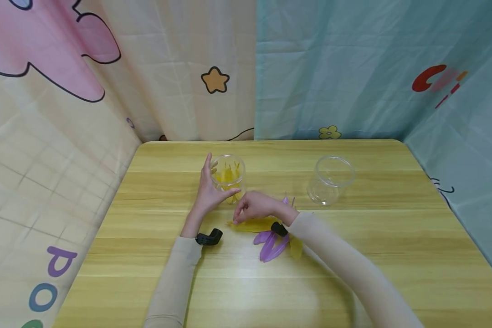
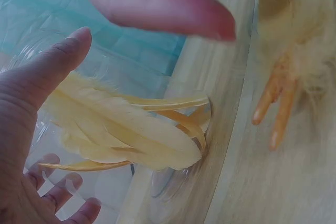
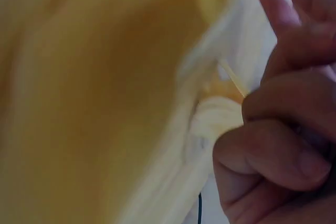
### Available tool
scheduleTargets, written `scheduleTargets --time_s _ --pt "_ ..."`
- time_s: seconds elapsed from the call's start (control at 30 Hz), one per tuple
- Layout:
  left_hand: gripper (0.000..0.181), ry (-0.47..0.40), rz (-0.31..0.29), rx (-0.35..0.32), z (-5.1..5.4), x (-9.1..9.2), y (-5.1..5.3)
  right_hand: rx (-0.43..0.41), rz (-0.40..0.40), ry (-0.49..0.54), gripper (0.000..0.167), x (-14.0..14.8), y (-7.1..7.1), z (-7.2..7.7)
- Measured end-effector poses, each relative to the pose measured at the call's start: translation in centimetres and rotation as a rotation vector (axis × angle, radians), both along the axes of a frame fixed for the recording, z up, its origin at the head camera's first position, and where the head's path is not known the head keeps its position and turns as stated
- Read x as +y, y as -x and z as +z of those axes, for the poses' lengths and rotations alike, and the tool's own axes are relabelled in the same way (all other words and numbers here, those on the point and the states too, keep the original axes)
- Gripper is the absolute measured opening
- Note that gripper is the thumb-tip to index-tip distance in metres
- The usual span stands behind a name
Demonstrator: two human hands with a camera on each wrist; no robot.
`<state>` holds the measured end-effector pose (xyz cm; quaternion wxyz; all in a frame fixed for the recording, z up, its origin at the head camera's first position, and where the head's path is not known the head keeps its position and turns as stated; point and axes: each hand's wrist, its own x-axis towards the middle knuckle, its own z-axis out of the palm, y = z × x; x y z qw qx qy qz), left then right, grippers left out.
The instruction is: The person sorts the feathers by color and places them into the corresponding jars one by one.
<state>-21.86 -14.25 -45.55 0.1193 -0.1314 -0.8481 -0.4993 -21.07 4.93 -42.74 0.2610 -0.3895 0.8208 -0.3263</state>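
My left hand (image 1: 210,193) holds a clear plastic cup (image 1: 229,158) from its left side, thumb in front and fingers behind. Yellow feathers (image 2: 121,124) stand inside this cup. Just right of it, my right hand (image 1: 256,206) points down with curled fingers, over a yellow feather (image 1: 254,225) on the table. In the left wrist view, two bare orange quills (image 2: 283,114) lie below a right fingertip (image 2: 218,24), with wood showing between. Blurred yellow plumage (image 3: 94,98) fills the right wrist view beside the curled fingers (image 3: 268,150); whether they pinch anything is hidden.
Purple feathers (image 1: 274,246) and another yellow feather (image 1: 296,247) lie partly beneath my right forearm. A second clear cup (image 1: 330,182) stands at the back right of the wooden table (image 1: 238,291). Printed curtains (image 1: 180,73) hang behind and along both sides.
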Motion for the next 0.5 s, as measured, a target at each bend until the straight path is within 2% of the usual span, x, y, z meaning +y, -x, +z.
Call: scheduleTargets --time_s 0.1,0.23,0.5 --pt "0.126 0.001 -0.002 -0.007 0.0 0.0 0.0 0.101 -0.039 -0.054 0.012 -0.7 -0.6 -0.8" --pt "0.126 -0.010 0.003 -0.012 0.1 0.1 -0.1 0.184 -0.077 -0.129 0.013 -1.4 -1.1 -1.4" --pt "0.127 -0.005 0.009 -0.011 0.1 0.1 0.0 0.245 -0.112 -0.201 0.011 -1.9 -1.3 -1.8"
